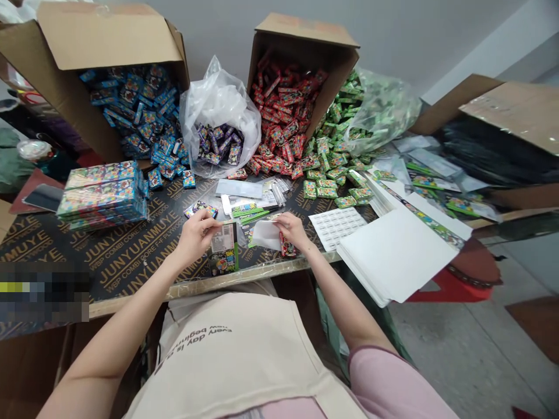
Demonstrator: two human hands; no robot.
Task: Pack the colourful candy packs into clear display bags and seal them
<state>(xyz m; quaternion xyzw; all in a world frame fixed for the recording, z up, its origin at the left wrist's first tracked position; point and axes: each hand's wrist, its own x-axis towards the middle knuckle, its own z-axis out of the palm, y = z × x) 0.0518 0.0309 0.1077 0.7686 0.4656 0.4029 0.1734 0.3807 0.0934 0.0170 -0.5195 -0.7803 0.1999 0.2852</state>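
Clamped in the left fingers (207,223) by its upper edge: 1 black-and-green printed card (223,255), near the front edge of the desk (117,265). Pinched in the right fingers (286,221), just right of the card and apart from it: 1 translucent white sheet (266,235). Beneath the right fingers: 1 red packet (287,247); cannot tell whether gripped or resting. Just beyond: 1 purple packet (201,208) and green-edged cards (247,213). To the right: a label sheet (338,228), then stacked white boards (399,250). Far left: wrapped packs (102,195), stacked. Behind, left to right: blue packets (148,107), bagged purple packets (220,144), red packets (283,119), green packets (334,157).
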